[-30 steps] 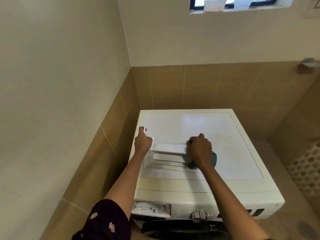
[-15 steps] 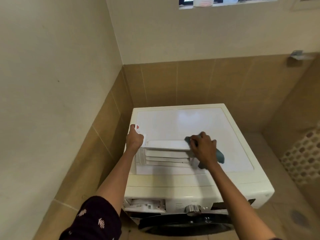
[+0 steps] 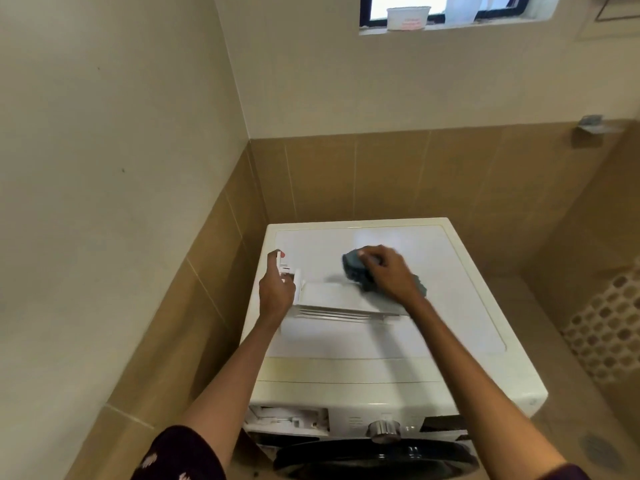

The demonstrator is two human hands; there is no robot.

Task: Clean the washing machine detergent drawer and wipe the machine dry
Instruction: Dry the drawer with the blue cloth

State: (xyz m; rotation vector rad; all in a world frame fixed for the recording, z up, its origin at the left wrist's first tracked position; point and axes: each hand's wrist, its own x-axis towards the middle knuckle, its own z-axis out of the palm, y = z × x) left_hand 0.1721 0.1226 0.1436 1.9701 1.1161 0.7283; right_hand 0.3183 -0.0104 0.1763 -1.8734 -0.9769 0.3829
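The white detergent drawer (image 3: 332, 301) lies on top of the white washing machine (image 3: 450, 306), pulled out of its slot. My left hand (image 3: 277, 289) grips the drawer's left end. My right hand (image 3: 388, 271) holds a dark blue-grey cloth (image 3: 356, 268) and presses it on the drawer's far right corner; motion blur smears the hand and cloth. The open drawer slot (image 3: 287, 419) shows at the machine's front left, beside the silver dial (image 3: 382, 432).
The machine stands in a corner with brown tiled walls (image 3: 363, 174) behind and to the left. Its dark round door (image 3: 374, 459) is at the bottom. A patterned floor area (image 3: 609, 327) lies to the right. A window (image 3: 446, 8) sits high on the back wall.
My right hand with the cloth has moved from the drawer's near right side up to its far right corner. The left hand stays on the drawer's left end.
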